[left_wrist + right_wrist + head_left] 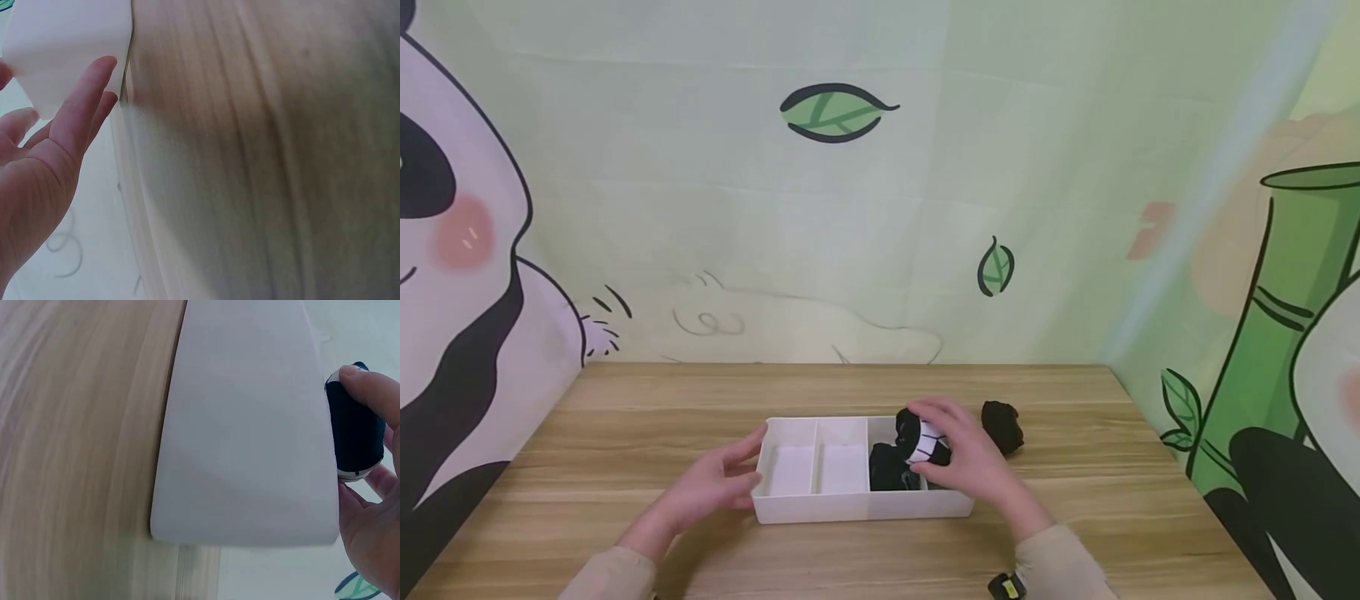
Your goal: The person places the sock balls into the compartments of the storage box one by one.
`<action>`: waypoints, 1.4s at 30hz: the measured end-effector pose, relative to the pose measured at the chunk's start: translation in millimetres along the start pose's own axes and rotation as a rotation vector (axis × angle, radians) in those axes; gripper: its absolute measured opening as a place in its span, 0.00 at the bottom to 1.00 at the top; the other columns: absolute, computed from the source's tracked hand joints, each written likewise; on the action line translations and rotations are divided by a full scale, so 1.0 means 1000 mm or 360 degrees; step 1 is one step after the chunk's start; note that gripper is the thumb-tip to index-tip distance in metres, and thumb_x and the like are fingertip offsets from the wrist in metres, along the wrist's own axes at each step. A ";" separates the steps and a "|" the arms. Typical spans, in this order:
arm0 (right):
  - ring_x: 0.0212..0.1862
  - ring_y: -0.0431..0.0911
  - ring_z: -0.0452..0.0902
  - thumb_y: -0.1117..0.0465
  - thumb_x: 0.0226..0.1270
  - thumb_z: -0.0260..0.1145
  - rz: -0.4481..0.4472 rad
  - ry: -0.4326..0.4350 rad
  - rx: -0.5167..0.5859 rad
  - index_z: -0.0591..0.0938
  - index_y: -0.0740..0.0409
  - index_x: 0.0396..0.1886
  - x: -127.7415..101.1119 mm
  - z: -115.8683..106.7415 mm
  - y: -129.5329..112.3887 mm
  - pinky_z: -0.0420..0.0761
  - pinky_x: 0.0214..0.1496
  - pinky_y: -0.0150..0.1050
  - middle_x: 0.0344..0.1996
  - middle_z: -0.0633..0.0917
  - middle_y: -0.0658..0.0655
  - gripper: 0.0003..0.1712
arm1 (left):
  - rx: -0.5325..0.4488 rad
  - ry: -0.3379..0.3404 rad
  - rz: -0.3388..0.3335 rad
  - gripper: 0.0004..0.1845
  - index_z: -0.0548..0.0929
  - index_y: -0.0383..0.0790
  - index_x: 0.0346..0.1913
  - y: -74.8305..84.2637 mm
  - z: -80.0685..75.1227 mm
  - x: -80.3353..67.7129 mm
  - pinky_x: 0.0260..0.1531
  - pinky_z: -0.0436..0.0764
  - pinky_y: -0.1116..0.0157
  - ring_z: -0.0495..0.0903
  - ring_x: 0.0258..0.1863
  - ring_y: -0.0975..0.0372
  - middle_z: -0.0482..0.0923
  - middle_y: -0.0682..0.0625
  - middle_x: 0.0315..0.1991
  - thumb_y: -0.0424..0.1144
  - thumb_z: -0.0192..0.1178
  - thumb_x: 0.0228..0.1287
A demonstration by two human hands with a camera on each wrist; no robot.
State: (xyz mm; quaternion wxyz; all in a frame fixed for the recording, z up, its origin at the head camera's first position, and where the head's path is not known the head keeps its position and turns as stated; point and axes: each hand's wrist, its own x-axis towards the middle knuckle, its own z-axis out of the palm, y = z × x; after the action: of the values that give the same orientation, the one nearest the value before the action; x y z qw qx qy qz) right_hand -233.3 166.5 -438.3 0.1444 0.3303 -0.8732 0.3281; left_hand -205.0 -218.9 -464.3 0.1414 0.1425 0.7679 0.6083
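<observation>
A white divided box (808,507) stands on the table, its two left compartments bare inside. My left hand (722,477) touches the box's left end; in the left wrist view its fingers (81,103) lie fairly straight against the end wall. Above the right half of the box, my right hand (962,450) pinches a rolled black-and-white sock (922,439) between thumb and fingers. Below it, a black rolled bundle (887,468) sits in the third compartment. The right hand partly hides the rightmost compartment. Another dark bundle (1002,427) lies on the table, behind and right of the box.
The wood-grain table (655,400) ends at a printed cloth backdrop (1037,167) with a panda, leaves and bamboo. Close to the right forearm, near the bottom of the head view, is a small black object (1006,586) with a yellow patch.
</observation>
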 end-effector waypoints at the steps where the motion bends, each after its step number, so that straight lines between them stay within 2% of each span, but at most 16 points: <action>1: 0.62 0.53 0.71 0.62 0.46 0.83 -0.0001 -0.0002 0.0013 0.76 0.53 0.66 0.001 0.001 -0.001 0.78 0.59 0.49 0.64 0.74 0.56 0.44 | 0.0001 0.0000 0.0000 0.40 0.51 0.38 0.78 0.000 0.000 0.000 0.44 0.85 0.57 0.64 0.66 0.34 0.49 0.27 0.73 0.31 0.59 0.70; 9: 0.61 0.53 0.72 0.61 0.47 0.82 0.0030 -0.0030 0.0086 0.76 0.51 0.66 0.008 0.011 -0.015 0.78 0.57 0.51 0.63 0.74 0.56 0.43 | -0.0012 -0.0004 -0.0016 0.40 0.51 0.39 0.78 0.000 0.000 0.000 0.45 0.85 0.57 0.64 0.66 0.35 0.49 0.27 0.74 0.32 0.60 0.70; 17: 0.62 0.53 0.72 0.59 0.48 0.82 0.0001 -0.0076 0.0052 0.75 0.50 0.67 0.017 0.021 -0.026 0.77 0.59 0.52 0.64 0.74 0.56 0.43 | -0.0020 -0.0008 -0.0008 0.39 0.50 0.38 0.78 0.000 0.000 0.001 0.45 0.85 0.57 0.63 0.66 0.34 0.48 0.27 0.74 0.30 0.58 0.70; 30: 0.61 0.51 0.72 0.58 0.49 0.82 -0.0013 -0.0089 0.0125 0.76 0.49 0.67 0.029 0.032 -0.044 0.78 0.58 0.48 0.63 0.74 0.54 0.42 | -0.0006 -0.0001 -0.0008 0.39 0.51 0.38 0.78 -0.001 0.000 0.001 0.45 0.85 0.57 0.64 0.66 0.34 0.49 0.27 0.74 0.32 0.58 0.71; 34: 0.61 0.51 0.72 0.58 0.49 0.82 -0.0050 -0.0071 0.0080 0.75 0.48 0.67 0.032 0.037 -0.047 0.78 0.57 0.48 0.64 0.74 0.54 0.43 | -0.0006 -0.0001 -0.0011 0.39 0.51 0.39 0.78 -0.001 0.000 0.001 0.45 0.85 0.57 0.64 0.66 0.34 0.49 0.27 0.74 0.32 0.58 0.71; 42: 0.61 0.51 0.71 0.56 0.51 0.81 -0.0006 -0.0117 0.0082 0.75 0.48 0.67 0.038 0.046 -0.053 0.79 0.56 0.47 0.64 0.73 0.54 0.42 | -0.0014 -0.0003 -0.0018 0.39 0.50 0.39 0.78 0.000 0.001 0.001 0.45 0.85 0.57 0.64 0.66 0.34 0.49 0.26 0.74 0.31 0.58 0.70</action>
State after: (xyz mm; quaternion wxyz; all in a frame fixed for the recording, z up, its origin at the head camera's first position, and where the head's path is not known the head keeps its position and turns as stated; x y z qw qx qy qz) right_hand -227.6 87.6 -429.1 0.1042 0.3474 -0.8686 0.3376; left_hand -205.2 -217.9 -464.6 0.1462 0.1379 0.7659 0.6108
